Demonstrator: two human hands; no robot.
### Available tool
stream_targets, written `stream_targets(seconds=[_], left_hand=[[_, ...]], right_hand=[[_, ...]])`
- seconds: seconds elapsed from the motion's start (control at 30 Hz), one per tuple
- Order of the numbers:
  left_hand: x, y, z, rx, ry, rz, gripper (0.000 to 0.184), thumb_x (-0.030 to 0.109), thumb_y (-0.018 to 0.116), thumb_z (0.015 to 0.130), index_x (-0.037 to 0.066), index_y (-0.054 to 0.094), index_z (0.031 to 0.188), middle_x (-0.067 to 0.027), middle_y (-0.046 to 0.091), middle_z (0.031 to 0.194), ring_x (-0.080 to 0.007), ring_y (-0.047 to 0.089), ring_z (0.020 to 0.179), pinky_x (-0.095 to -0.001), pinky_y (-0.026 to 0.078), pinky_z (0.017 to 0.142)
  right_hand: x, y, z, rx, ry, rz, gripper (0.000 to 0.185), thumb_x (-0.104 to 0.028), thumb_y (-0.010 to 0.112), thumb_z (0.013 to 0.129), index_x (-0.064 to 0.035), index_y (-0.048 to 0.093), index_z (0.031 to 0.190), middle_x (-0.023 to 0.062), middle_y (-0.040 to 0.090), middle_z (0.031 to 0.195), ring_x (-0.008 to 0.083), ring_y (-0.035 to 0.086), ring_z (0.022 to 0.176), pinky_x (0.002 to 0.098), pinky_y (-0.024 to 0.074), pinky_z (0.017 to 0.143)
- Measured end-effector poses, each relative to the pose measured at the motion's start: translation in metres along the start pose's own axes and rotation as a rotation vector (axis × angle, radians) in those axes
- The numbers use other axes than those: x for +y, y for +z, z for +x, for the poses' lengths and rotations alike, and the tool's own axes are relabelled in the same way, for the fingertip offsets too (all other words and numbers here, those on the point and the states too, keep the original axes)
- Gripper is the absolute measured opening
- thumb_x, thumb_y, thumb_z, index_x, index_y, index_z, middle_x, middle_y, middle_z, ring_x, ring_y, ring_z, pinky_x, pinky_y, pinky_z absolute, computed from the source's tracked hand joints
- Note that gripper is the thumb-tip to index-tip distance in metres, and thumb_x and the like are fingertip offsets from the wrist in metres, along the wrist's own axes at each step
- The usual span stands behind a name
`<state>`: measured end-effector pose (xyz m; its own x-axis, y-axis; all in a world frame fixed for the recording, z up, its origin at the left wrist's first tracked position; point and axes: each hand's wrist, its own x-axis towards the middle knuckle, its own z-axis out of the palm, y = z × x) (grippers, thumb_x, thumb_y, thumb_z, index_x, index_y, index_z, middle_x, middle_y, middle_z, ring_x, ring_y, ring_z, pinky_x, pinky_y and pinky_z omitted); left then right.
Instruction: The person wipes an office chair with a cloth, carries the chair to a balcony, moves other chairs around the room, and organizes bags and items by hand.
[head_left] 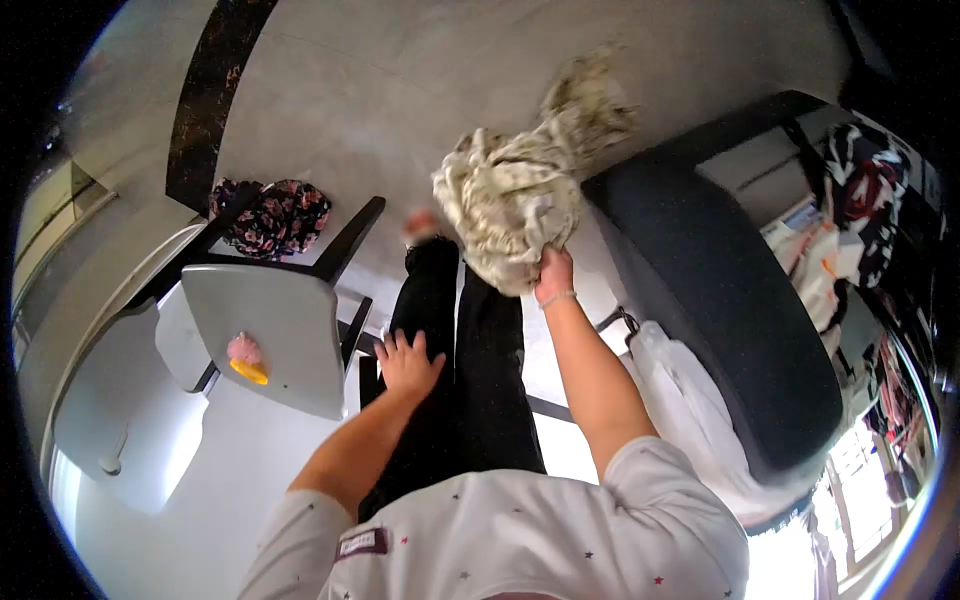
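My right hand (554, 274) grips a crumpled cream and olive patterned cloth (510, 195) by its near end, just past my knees. The bunched cloth hangs in front of my legs, and its far part (590, 105) stretches away over the floor, slightly blurred. Whether that far part touches the floor I cannot tell. My left hand (408, 366) lies flat on the thigh of my black trousers (424, 310), fingers spread, holding nothing.
To the left stands a grey chair (270, 310) with a pink and yellow item (246, 360) on its seat. Dark floral fabric (275, 218) lies beyond it. At right is a dark padded seat (710, 290), with a white bag (685, 400) beside it and clothes (860, 200) past it.
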<state>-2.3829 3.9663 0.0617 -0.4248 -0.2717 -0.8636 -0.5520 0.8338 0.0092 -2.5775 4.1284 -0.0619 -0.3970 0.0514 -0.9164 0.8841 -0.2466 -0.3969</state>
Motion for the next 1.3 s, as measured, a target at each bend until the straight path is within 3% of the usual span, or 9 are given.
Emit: stream_targets(seconds=[0.1, 0.23, 0.3, 0.47, 0.77, 0.87, 0.97, 1.17, 1.3], left_hand=[[0.002, -0.011, 0.018, -0.054, -0.157, -0.384, 0.065, 0.057, 0.043, 0.083, 0.011, 0.042, 0.128, -0.018, 0.039, 0.132, -0.0364, 0.031, 0.125, -0.0477, 0.023, 0.102], [0.033, -0.121, 0.002, -0.545, -0.368, -2.276, 0.066, 0.06, 0.028, 0.087, 0.012, 0.038, 0.131, -0.0135, 0.038, 0.134, -0.0281, 0.033, 0.125, -0.0455, 0.026, 0.102], [0.053, -0.161, -0.026, -0.692, -0.274, -2.419, 0.062, 0.056, 0.032, 0.086, 0.011, 0.04, 0.128, -0.0135, 0.041, 0.13, -0.0278, 0.037, 0.12, -0.0443, 0.029, 0.099], [0.129, -0.247, -0.123, -0.711, 0.155, -2.053, 0.054, 0.046, 0.041, 0.084, 0.007, 0.045, 0.121, -0.0134, 0.047, 0.121, -0.0269, 0.045, 0.109, -0.0414, 0.037, 0.089], [0.33, -0.372, -0.279, -0.736, 0.917, -1.452, 0.041, 0.03, 0.058, 0.08, 0.0, 0.054, 0.108, -0.0132, 0.057, 0.105, -0.0253, 0.06, 0.088, -0.0362, 0.051, 0.073], [0.406, -0.383, -0.332, -0.861, 0.967, -1.22, 0.056, 0.032, 0.063, 0.078, 0.002, 0.043, 0.12, -0.0132, 0.049, 0.119, -0.0247, 0.057, 0.096, -0.0331, 0.047, 0.081], [0.429, -0.36, -0.39, -0.606, 1.225, -0.824, 0.077, 0.035, 0.066, 0.078, 0.008, 0.022, 0.136, -0.0118, 0.039, 0.13, -0.0242, 0.053, 0.104, -0.0302, 0.042, 0.088], [0.391, -0.291, -0.353, -0.668, 1.72, 0.189, 0.05, 0.03, 0.063, 0.081, 0.009, 0.049, 0.124, -0.014, 0.041, 0.133, -0.0247, 0.044, 0.119, -0.0319, 0.035, 0.098], [0.345, -0.311, -0.294, -0.566, 1.589, 0.043, 0.042, 0.023, 0.063, 0.08, 0.006, 0.054, 0.118, -0.0137, 0.051, 0.123, -0.0243, 0.048, 0.114, -0.0322, 0.037, 0.097]], right_hand=[[-0.04, -0.015, -0.099, -0.149, 0.045, -0.241, 0.037, -0.003, 0.046, 0.074, 0.0037, 0.053, 0.11, 0.0087, 0.059, 0.1, 0.0191, 0.057, 0.091, 0.0304, 0.0455, 0.079], [-0.109, -0.013, -0.248, -0.489, 0.054, -0.423, 0.038, -0.002, 0.046, 0.07, 0.0065, 0.055, 0.106, 0.0074, 0.061, 0.096, 0.0158, 0.058, 0.084, 0.0277, 0.0455, 0.077], [-0.144, -0.015, -0.329, -0.584, 0.051, -0.44, 0.038, 0.0, 0.047, 0.067, 0.0078, 0.056, 0.102, 0.0065, 0.061, 0.093, 0.0145, 0.057, 0.082, 0.0268, 0.0449, 0.075], [-0.194, -0.069, -0.484, -0.708, -0.242, -0.509, 0.025, 0.003, 0.047, 0.061, 0.005, 0.061, 0.081, 0.003, 0.058, 0.067, 0.0111, 0.05, 0.064, 0.0286, 0.0406, 0.053], [-0.196, -0.214, -0.673, -0.396, -1.204, 0.391, 0.05, 0.006, 0.048, 0.065, 0.0072, 0.049, 0.115, 0.0112, 0.059, 0.105, 0.019, 0.059, 0.09, 0.0265, 0.0468, 0.076], [-0.174, -0.256, -0.677, 0.065, -1.4, 0.677, 0.046, 0.004, 0.048, 0.071, 0.0064, 0.048, 0.117, 0.0118, 0.059, 0.105, 0.0182, 0.058, 0.092, 0.026, 0.046, 0.079], [-0.158, -0.295, -0.666, 0.642, -1.323, 0.696, 0.043, 0.002, 0.048, 0.077, 0.0056, 0.047, 0.12, 0.0123, 0.059, 0.106, 0.0173, 0.057, 0.094, 0.0255, 0.0453, 0.081], [-0.154, -0.387, -0.602, 1.503, -0.702, -0.072, 0.056, -0.006, 0.057, 0.076, -0.0022, 0.04, 0.129, 0.017, 0.052, 0.117, 0.0228, 0.053, 0.101, 0.031, 0.0438, 0.084], [-0.259, -0.334, -0.593, 1.454, -1.13, -0.258, 0.046, -0.003, 0.056, 0.079, -0.0027, 0.047, 0.124, 0.0138, 0.056, 0.114, 0.0219, 0.054, 0.103, 0.0333, 0.0409, 0.088]])
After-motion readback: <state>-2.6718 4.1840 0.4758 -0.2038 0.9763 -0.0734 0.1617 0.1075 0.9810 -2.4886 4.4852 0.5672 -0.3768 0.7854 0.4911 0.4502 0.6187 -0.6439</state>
